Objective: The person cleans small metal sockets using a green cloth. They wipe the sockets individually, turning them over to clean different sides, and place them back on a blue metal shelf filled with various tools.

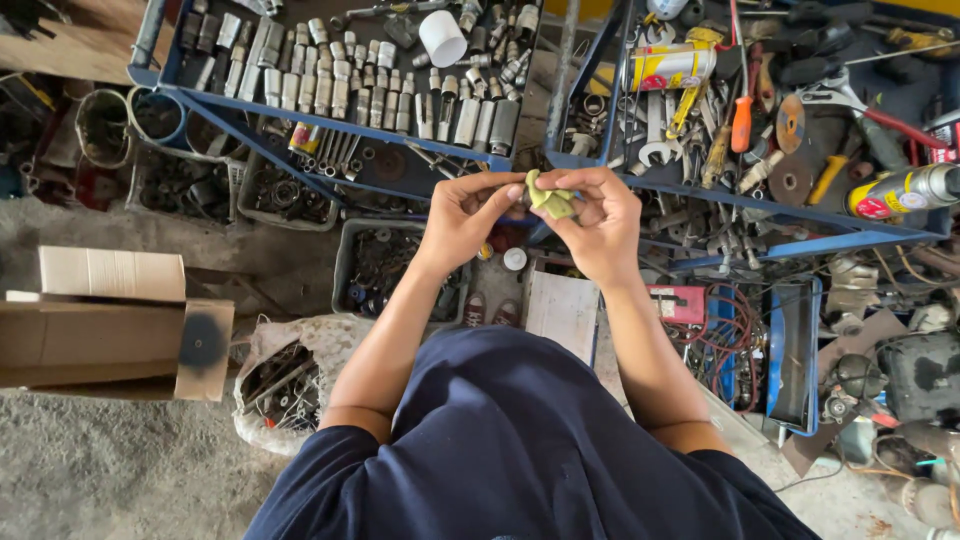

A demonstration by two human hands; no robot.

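Note:
Both my hands are raised together in front of me, over the gap between two blue tool trays. My left hand (462,212) and my right hand (598,222) pinch a small crumpled yellow-green rag (550,199) between their fingertips. A small dark part seems to sit inside the rag, mostly hidden by the cloth and my fingers. My bare forearms run down to my dark blue shirt.
A blue tray (330,125) of sockets and a white cup (442,38) lies at the left. The right blue tray (800,205) holds wrenches, screwdrivers, spray cans (672,66) and grinding discs. Cardboard boxes (110,330) stand at the left, bins of metal parts (385,262) below, cables (725,320) at the right.

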